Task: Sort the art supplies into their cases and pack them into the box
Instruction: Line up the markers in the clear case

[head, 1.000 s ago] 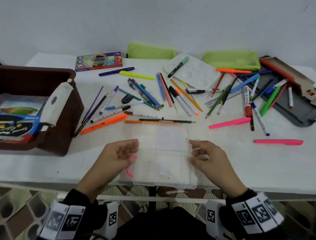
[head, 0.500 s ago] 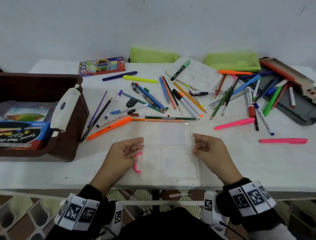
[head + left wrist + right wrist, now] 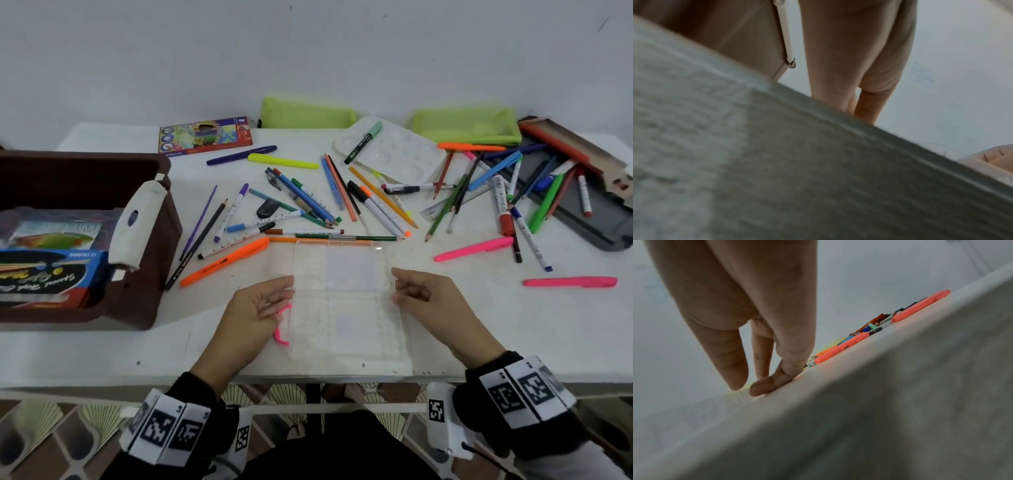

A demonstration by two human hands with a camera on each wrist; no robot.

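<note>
A clear plastic case (image 3: 346,308) lies flat on the white table (image 3: 513,335) near its front edge, with a pink latch (image 3: 282,329) on its left side. My left hand (image 3: 260,308) rests beside that side, its loosely bent fingertips touching the edge above the latch. On the other side, my right hand (image 3: 424,301) touches the case's right edge with its fingertips. In the right wrist view the fingers (image 3: 731,361) hang down onto the table and hold nothing. Many loose pens, pencils and markers (image 3: 308,205) lie scattered behind the case.
A brown box (image 3: 147,274) at the left holds packed pencil boxes. At the back lie a coloured-pencil box (image 3: 205,135), two green pouches (image 3: 306,113) (image 3: 466,125) and a white palette (image 3: 394,154). A grey tray (image 3: 599,219) sits far right. Pink highlighters (image 3: 570,282) lie right of my hand.
Both hands have stayed at the sides of the clear case. The head view has shifted a little; the case and the loose pens lie as before.
</note>
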